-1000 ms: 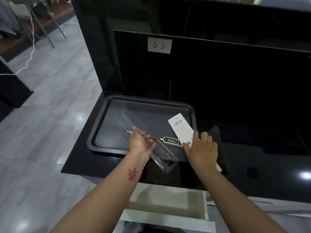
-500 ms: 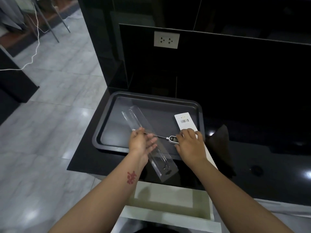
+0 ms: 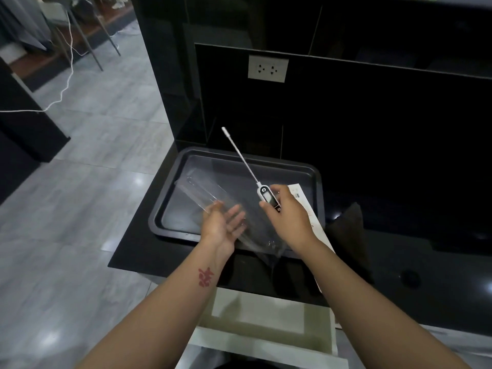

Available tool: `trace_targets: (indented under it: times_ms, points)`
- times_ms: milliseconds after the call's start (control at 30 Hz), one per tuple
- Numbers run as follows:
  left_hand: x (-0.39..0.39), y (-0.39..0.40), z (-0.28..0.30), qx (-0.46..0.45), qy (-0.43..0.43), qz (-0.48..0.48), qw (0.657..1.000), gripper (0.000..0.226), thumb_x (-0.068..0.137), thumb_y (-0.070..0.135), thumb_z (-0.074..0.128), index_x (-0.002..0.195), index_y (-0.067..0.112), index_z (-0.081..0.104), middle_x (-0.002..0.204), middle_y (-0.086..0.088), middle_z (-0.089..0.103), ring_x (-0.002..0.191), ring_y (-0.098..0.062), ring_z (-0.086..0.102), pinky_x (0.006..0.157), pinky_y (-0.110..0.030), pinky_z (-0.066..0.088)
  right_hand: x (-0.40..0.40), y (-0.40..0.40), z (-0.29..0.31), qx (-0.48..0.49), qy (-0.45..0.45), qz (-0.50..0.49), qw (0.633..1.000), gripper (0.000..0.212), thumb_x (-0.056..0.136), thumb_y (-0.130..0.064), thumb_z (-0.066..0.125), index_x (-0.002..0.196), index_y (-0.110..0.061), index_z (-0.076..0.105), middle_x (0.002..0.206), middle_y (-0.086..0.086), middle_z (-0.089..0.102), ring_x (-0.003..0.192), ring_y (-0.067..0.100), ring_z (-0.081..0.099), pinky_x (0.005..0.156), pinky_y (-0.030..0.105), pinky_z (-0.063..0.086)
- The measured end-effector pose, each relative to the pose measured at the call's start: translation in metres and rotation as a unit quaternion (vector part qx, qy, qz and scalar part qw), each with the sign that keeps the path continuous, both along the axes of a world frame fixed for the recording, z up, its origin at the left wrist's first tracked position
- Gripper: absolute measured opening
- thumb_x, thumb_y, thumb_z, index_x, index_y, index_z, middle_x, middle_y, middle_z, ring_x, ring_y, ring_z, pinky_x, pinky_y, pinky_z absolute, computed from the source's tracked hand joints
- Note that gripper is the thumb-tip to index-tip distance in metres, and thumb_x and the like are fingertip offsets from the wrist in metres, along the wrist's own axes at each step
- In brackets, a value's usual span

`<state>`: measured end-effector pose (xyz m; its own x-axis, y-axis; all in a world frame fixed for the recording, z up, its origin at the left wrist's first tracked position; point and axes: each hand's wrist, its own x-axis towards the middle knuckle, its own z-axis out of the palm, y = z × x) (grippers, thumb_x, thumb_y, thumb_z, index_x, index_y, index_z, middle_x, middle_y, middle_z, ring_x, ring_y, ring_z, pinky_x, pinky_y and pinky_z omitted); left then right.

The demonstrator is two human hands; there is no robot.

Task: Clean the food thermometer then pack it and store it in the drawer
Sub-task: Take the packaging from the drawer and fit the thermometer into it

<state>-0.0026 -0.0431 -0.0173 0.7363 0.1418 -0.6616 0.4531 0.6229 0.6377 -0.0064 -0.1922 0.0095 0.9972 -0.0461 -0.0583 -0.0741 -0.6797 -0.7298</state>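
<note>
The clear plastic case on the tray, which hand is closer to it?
Left. The left hand lies open on the clear plastic case; the right hand holds the food thermometer raised just right of it.

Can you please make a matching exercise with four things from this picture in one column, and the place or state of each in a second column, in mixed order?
Things:
1. food thermometer
2. clear plastic case
3. drawer
4. dark cloth

Places or states:
A. pulled open below the counter
B. held up in the right hand, probe pointing away
C. lying on the counter, right of the tray
D. lying across the tray, under the open left hand

Pairs: 1-B, 2-D, 3-A, 4-C
</note>
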Motion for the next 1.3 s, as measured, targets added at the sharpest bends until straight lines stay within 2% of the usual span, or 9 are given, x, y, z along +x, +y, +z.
trace_targets:
  times_ms: [200, 367, 567, 700, 767, 933, 1033, 1167, 1300]
  points:
    - [0.004, -0.008, 0.0, -0.069, -0.026, -0.004, 0.997, 0.023, 0.105, 0.031, 0.039, 0.127, 0.024, 0.045, 0.104, -0.012, 0.071, 0.089, -0.03, 0.069, 0.083, -0.056, 0.054, -0.009, 0.003, 0.002, -0.218, -0.081, 0.114, 0.966, 0.024, 0.096, -0.031, 0.053, 0.114, -0.017, 0.045, 0.111, -0.001, 0.059, 0.088, 0.03, 0.062, 0.064, 0.037, 0.047]
    - [0.01, -0.013, -0.007, -0.091, -0.002, -0.004, 0.996, 0.045, 0.103, 0.041, 0.039, 0.137, 0.012, 0.045, 0.109, -0.016, 0.073, 0.09, -0.032, 0.07, 0.064, -0.046, 0.06, -0.016, 0.001, 0.001, -0.342, -0.076, 0.129, 0.928, 0.028, 0.096, -0.024, 0.047, 0.123, -0.02, 0.041, 0.113, 0.003, 0.052, 0.089, 0.032, 0.063, 0.057, 0.037, 0.044]
    - [0.013, -0.018, -0.007, -0.094, -0.014, -0.027, 0.995, 0.068, 0.093, 0.064, 0.042, 0.145, 0.022, 0.041, 0.122, -0.016, 0.07, 0.102, -0.034, 0.072, 0.063, -0.04, 0.058, -0.02, -0.002, -0.008, -0.342, -0.089, 0.134, 0.926, 0.039, 0.101, -0.045, 0.036, 0.134, -0.026, 0.043, 0.116, 0.005, 0.05, 0.098, 0.028, 0.061, 0.06, 0.033, 0.037]
    - [0.013, -0.019, -0.007, -0.092, -0.046, -0.021, 0.995, 0.026, 0.098, 0.021, 0.058, 0.12, 0.016, 0.046, 0.121, -0.014, 0.068, 0.097, -0.031, 0.069, 0.061, -0.041, 0.058, -0.023, -0.006, -0.009, -0.336, -0.117, 0.152, 0.922, 0.04, 0.102, -0.043, 0.033, 0.14, -0.031, 0.039, 0.109, 0.005, 0.049, 0.093, 0.027, 0.059, 0.064, 0.035, 0.043]
    - [0.012, -0.02, -0.005, -0.095, -0.057, -0.02, 0.994, 0.031, 0.091, 0.003, 0.063, 0.111, 0.018, 0.045, 0.111, -0.014, 0.068, 0.085, -0.026, 0.069, 0.06, -0.04, 0.058, -0.023, -0.008, -0.01, -0.327, -0.115, 0.161, 0.924, 0.042, 0.1, -0.041, 0.037, 0.141, -0.032, 0.038, 0.106, 0.003, 0.049, 0.091, 0.026, 0.057, 0.071, 0.036, 0.044]
    - [0.011, -0.02, -0.004, -0.103, -0.05, -0.019, 0.993, 0.033, 0.088, -0.001, 0.065, 0.112, 0.013, 0.048, 0.093, -0.008, 0.07, 0.075, -0.02, 0.071, 0.058, -0.037, 0.059, -0.023, -0.012, -0.015, -0.339, -0.193, 0.122, 0.913, 0.038, 0.092, -0.038, 0.042, 0.124, -0.032, 0.06, 0.09, -0.001, 0.058, 0.083, 0.024, 0.057, 0.071, 0.037, 0.043]
    - [0.012, -0.022, -0.005, -0.109, -0.032, -0.017, 0.993, 0.027, 0.095, 0.004, 0.058, 0.121, 0.009, 0.05, 0.101, -0.008, 0.073, 0.078, -0.019, 0.074, 0.061, -0.037, 0.061, -0.021, -0.013, -0.013, -0.319, -0.222, 0.064, 0.919, 0.034, 0.09, -0.036, 0.043, 0.11, -0.024, 0.068, 0.092, -0.001, 0.064, 0.087, 0.025, 0.059, 0.072, 0.037, 0.042]
    - [0.011, -0.024, -0.002, -0.095, -0.023, -0.04, 0.994, 0.03, 0.101, 0.011, 0.05, 0.131, 0.006, 0.049, 0.114, -0.009, 0.073, 0.086, -0.018, 0.074, 0.06, -0.036, 0.06, -0.014, -0.019, -0.007, -0.227, -0.059, 0.037, 0.971, 0.037, 0.097, -0.044, 0.044, 0.122, -0.024, 0.062, 0.117, 0.001, 0.066, 0.111, 0.025, 0.056, 0.093, 0.039, 0.035]
    - [0.011, -0.025, -0.001, -0.09, -0.007, -0.059, 0.994, 0.034, 0.103, 0.018, 0.048, 0.133, 0.002, 0.052, 0.115, -0.012, 0.073, 0.095, -0.022, 0.074, 0.059, -0.035, 0.061, -0.009, -0.024, -0.008, -0.027, 0.1, 0.037, 0.994, 0.035, 0.093, -0.056, 0.049, 0.105, -0.026, 0.062, 0.097, -0.002, 0.07, 0.091, 0.021, 0.063, 0.084, 0.035, 0.049]
